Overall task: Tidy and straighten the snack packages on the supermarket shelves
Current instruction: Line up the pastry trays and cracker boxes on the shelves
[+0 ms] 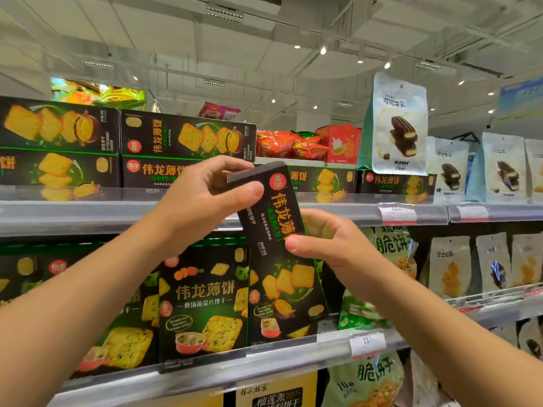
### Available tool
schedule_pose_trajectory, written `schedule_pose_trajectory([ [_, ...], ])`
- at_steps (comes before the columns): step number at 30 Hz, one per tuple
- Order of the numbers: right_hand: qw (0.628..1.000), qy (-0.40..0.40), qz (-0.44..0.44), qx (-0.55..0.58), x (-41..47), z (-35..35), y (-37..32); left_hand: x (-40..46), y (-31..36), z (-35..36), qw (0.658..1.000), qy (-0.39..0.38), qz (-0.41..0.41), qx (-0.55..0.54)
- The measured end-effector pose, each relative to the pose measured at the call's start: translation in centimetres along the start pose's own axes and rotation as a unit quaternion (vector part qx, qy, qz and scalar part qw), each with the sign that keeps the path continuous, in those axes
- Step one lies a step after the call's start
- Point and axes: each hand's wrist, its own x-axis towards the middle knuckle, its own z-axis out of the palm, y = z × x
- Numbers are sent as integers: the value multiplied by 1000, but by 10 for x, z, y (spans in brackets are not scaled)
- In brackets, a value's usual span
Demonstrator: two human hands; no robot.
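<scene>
Overhead, one black cracker box (282, 227) is gripped by left hand (202, 195) and right hand (326, 245).

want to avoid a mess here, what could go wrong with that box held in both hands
The black cracker box is pinched only by fingertips of the left hand and right hand, tilted, so it could slip. Sliding it into the top shelf might knock the pale cocoa-milk bag propped nearby.

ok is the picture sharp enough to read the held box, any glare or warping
Head view: the big lettering on the held box is legible, the small print blurred; ceiling spotlights bloom; the clear shelf-edge strip shows pale sheen; wide-angle bowing curves the shelves, and the edge packages smear.
</scene>
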Motion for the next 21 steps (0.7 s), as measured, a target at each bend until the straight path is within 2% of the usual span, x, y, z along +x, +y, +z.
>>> schedule_pose_trajectory([
  [4,991,20,-23,-129,20,-35,-50,10,2,-7,1000,0,-7,16],
  [6,983,19,-46,-178,36,-53,-83,7,-2,-6,999,44,5,18],
  [8,972,36,-65,-223,56,-69,-117,-7,-10,0,990,98,65,74],
  [9,958,49,-70,-272,67,-76,-131,-17,-18,6,981,92,112,131],
  [10,936,60,-69,-339,78,-82,-144,-27,-24,13,963,53,161,209],
  [11,908,64,-59,-410,90,-87,-154,-36,-30,22,930,-4,205,305],
  [13,852,60,-30,-520,112,-90,-166,-45,-45,41,835,-109,271,466],
  [14,829,53,-16,-556,121,-89,-168,-46,-51,50,805,-143,280,502],
  [16,805,38,11,-593,134,-88,-164,-46,-60,66,781,-165,261,543],
  [19,792,20,24,-609,147,-90,-150,-38,-71,78,773,-132,205,585],
  [21,790,0,23,-612,152,-91,-139,-30,-75,82,771,-124,138,610],
])
